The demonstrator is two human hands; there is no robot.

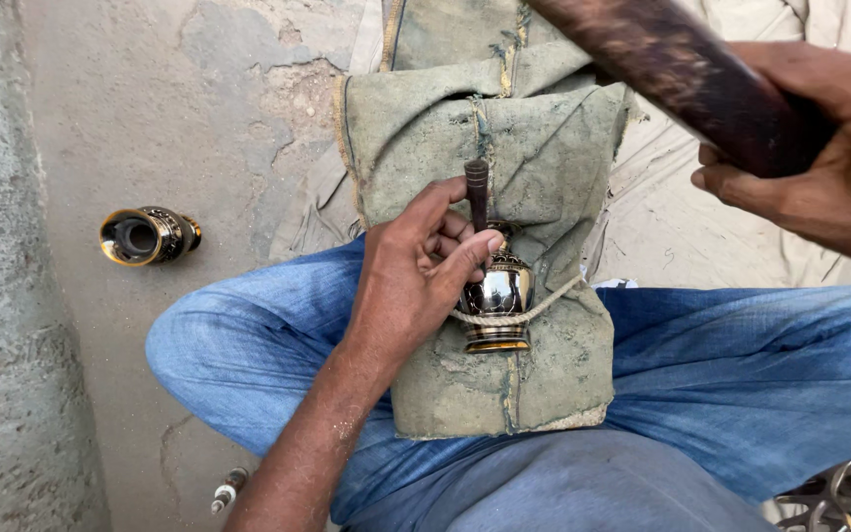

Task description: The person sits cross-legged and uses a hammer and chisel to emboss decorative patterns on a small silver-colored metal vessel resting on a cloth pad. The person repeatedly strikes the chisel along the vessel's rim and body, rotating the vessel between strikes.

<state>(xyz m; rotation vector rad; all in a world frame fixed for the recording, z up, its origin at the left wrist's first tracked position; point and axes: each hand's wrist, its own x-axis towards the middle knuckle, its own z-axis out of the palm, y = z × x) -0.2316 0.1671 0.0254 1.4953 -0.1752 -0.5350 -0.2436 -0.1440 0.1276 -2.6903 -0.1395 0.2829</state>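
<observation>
above the vase: small brass vase (499,296) crowded by the left hand (416,276), an upright punch (478,192) and a rope (534,313).
upper right: right hand (829,148) with dark mallet (691,74) blocks the way.
left floor: open concrete, one brass piece (147,235) lying there.
sides: denim knees (248,355) hem in the cloth pad (504,128).

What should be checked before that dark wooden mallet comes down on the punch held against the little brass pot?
1. Small shiny brass pot tied to the green cloth cushion by the rope loop: ok.
2. Dark metal punch gripped by the left hand, tip on the pot: ok.
3. Dark wooden mallet firmly in the right hand: ok.
4. Fingers below the punch head: ok.
5. Exact tip position: cannot tell.
</observation>
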